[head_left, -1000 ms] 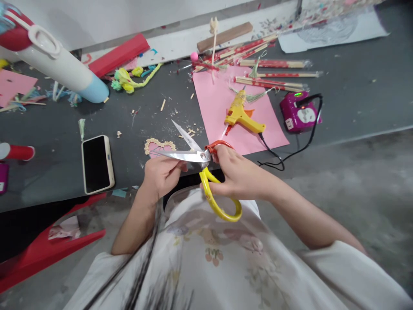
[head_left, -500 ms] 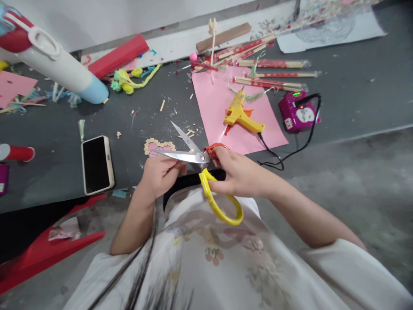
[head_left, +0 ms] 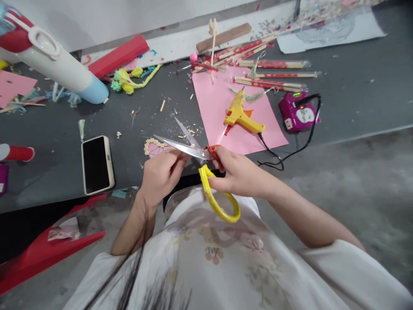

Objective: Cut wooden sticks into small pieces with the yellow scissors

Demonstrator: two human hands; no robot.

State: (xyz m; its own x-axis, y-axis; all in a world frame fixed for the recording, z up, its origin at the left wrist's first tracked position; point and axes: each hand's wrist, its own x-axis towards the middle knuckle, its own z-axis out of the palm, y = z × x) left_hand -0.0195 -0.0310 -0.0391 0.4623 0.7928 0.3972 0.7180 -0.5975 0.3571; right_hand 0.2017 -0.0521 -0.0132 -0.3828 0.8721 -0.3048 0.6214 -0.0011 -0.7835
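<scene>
Red spool (head_left: 21,153): lies near the front edge of the dark tabletop (head_left: 348,94), furthest to my left.
Bottle (head_left: 66,65): white and light blue, set toward the back left corner.
Phone (head_left: 97,164): dark screen up, pale case, close to the front edge.
Heart (head_left: 155,150): pink, with small pale pieces along its rim; it lies by the front edge, just beyond my left hand, which covers part of it.
Left hand (head_left: 161,175): fingers curled at the front edge, fingertips right by the scissor blades. I cannot tell whether this grip has anything in it.
Short pale stick (head_left: 162,105): lies on bare tabletop, further back than the heart.
Scissors (head_left: 192,149): blades spread apart, tips toward the back left, over the front edge between my hands.
Right hand (head_left: 234,172): my grip is around the scissors' handles, fingers at the red loop, thumb at the yellow one.
Pink sheet (head_left: 245,141): reaches from the front edge toward the back.
Glue gun (head_left: 244,119): yellow, lying on the sheet.
Wrapped sticks (head_left: 272,63): red-patterned packets toward the back edge.
Purple box (head_left: 298,114): right of the sheet, a black cord plugged into it.
</scene>
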